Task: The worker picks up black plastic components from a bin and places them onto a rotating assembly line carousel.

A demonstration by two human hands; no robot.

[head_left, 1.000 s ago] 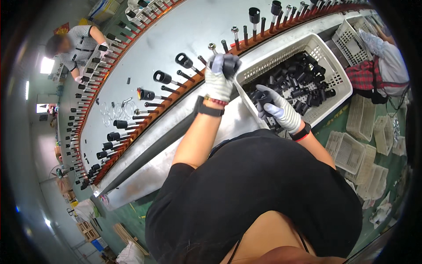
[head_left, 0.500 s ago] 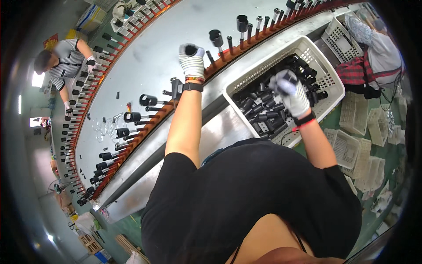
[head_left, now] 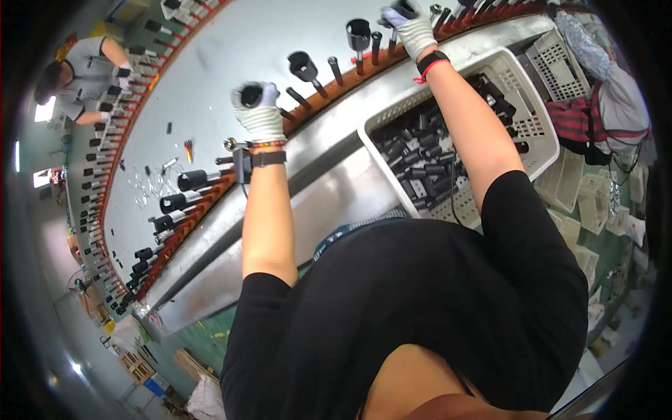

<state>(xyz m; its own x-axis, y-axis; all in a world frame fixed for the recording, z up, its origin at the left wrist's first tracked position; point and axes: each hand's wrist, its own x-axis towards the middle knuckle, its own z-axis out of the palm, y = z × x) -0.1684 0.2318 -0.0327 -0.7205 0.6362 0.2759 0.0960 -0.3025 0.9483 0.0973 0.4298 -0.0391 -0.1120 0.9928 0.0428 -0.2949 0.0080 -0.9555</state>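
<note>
My left hand (head_left: 259,115), in a white knit glove, is wrapped round a black cup-shaped part (head_left: 250,92) above the rail. My right hand (head_left: 411,26), gloved the same way, reaches over the rail at the top, its fingers closed round another black cup-shaped part (head_left: 404,8). Between the hands, more black cups (head_left: 302,66) and slim black sleeves (head_left: 299,98) stand on upright pegs along the curved orange-brown rail (head_left: 318,103). Below my right forearm, a white perforated basket (head_left: 546,129) holds many loose black cylindrical parts (head_left: 420,150).
A grey tabletop (head_left: 231,52) lies inside the rail's curve, with clear tangled strands (head_left: 150,185) and small scraps on it. Across it, a person in a grey top (head_left: 87,73) works at the far rail. More white baskets (head_left: 556,63) and a red plaid cloth (head_left: 570,119) are at the right.
My right hand has left the basket and moved up to the rail. My left hand has shifted left, still round its cup. The cups on the rail appear farther left in view.
</note>
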